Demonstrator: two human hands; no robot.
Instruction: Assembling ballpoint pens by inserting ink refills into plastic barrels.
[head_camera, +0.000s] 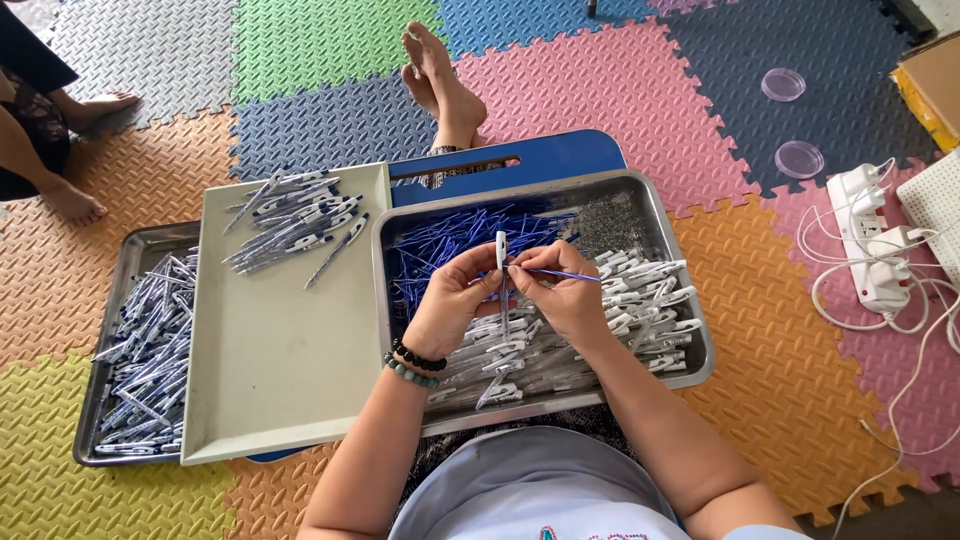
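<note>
Above the steel tray (690, 362), a white pen barrel (501, 262) stands upright, pinched in the left hand (452, 305), while the right hand (565, 295) grips a thin blue refill (565, 274) touching it. Below lie more barrels (560, 345) and refills (450, 245); finished pens (295, 222) rest on the grey tray (270, 350) beside.

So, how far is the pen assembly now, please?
Done: a small heap of assembled pens lies on the beige tray, and many more fill the steel tray at the far left. In hand: the left hand holds a white barrel upright while the right hand feeds in a blue refill. Left: large piles of blue refills and white barrels remain.
</note>
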